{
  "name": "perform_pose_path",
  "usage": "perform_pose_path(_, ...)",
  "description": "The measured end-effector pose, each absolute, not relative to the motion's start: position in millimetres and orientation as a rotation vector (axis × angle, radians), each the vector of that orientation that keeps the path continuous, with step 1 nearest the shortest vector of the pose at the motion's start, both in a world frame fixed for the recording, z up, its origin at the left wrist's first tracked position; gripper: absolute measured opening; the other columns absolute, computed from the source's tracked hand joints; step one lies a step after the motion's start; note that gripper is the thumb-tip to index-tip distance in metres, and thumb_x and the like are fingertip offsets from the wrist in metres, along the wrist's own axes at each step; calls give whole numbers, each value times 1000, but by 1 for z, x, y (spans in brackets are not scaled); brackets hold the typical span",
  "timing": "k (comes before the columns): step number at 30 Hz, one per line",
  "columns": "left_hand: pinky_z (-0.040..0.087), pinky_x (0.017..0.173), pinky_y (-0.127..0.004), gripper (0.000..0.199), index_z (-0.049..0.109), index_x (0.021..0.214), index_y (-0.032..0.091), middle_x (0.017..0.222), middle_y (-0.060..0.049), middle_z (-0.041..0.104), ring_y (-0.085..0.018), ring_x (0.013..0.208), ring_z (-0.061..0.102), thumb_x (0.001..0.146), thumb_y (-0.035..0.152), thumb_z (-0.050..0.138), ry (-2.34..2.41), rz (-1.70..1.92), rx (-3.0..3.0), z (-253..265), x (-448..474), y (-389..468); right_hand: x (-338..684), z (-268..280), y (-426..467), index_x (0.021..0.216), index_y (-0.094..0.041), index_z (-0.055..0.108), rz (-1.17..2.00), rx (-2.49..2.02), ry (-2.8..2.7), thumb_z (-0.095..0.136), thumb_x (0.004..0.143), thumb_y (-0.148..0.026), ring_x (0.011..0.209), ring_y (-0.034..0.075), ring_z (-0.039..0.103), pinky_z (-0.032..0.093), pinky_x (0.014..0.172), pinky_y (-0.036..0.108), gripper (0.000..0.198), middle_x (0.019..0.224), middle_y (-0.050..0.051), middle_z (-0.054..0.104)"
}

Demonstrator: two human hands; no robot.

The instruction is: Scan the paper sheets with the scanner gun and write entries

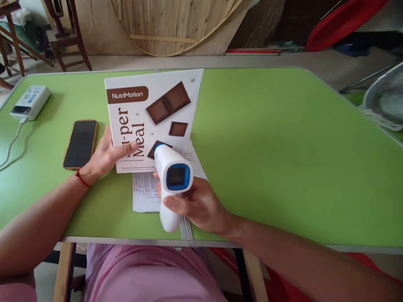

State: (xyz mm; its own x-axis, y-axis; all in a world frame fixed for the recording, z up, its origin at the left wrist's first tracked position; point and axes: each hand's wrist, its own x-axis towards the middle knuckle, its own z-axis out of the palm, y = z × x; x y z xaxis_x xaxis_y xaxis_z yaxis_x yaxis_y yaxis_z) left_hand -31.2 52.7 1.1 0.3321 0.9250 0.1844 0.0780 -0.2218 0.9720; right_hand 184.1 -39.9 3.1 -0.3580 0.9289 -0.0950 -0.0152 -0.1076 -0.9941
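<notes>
Head cam: your R hand grips a thermometer above the table, just this side of the box; can't tell if they touch. Nose points fwd, slightly L; screen faces you; handle's long axis runs down twd you. It's white w/ blue trim, screen dark. Your L hand grips the box's lower L side; its white front, w/ brown choc pics, faces you.

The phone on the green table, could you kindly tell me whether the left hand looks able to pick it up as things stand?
Probably not: the left hand is close to the phone, whose screen looks uncovered, but is occupied holding the white box.
</notes>
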Motion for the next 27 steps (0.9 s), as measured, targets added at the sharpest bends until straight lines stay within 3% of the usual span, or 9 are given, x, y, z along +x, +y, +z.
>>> perform_pose_path(10,53,87,-45,55,58,113,18,110,-10,66,-30,101,64,74,52,77,1008,1036,1576,2,-31,53,182,-2,-38,63,-21,53,1557,-1116,-1448,73,67,-41,60,13,45,41,56,29,29,62,-1,49)
perform_pose_path(20,54,79,-38,45,60,107,18,101,-7,68,-26,91,65,76,47,76,907,1030,1603,7,-29,51,186,-3,-35,62,-20,52,1491,-1050,-1482,71,71,-42,57,12,45,41,54,28,30,60,-2,49)
perform_pose_path(27,55,80,-40,44,60,109,20,101,-8,69,-27,92,65,77,46,75,914,1009,1608,6,-31,53,186,-2,-35,62,-21,51,1502,-1075,-1500,70,70,-50,57,13,45,42,55,29,36,61,-1,51)
